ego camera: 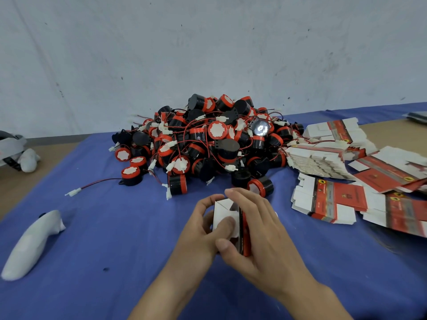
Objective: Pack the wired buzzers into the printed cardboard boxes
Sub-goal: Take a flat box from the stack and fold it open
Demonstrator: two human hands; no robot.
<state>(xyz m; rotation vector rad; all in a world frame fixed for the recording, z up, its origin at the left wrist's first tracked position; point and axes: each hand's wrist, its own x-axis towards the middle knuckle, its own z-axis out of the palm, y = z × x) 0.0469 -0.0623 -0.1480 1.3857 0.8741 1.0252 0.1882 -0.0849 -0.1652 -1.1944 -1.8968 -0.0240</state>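
One box [225,219] is held between our two hands, low over the blue cloth [97,245] and close in front of us. Our left hand [201,229] grips its white flapped side, with the thumb pressed on a flap. Our right hand [261,229] curls its fingers over the red and black printed side. The box's long axis seems to run away from us, toward the pile of buzzers [208,144] straight ahead beyond our fingertips. We judge the flaps are being folded, so the box is not yet ready to fill. One loose buzzer [261,186] lies just past the right fingertips, so the right hand is the nearer for fetching it. Stacks of flat boxes [323,200] lie right of the pile, and a white object [30,245] rests well to the left.
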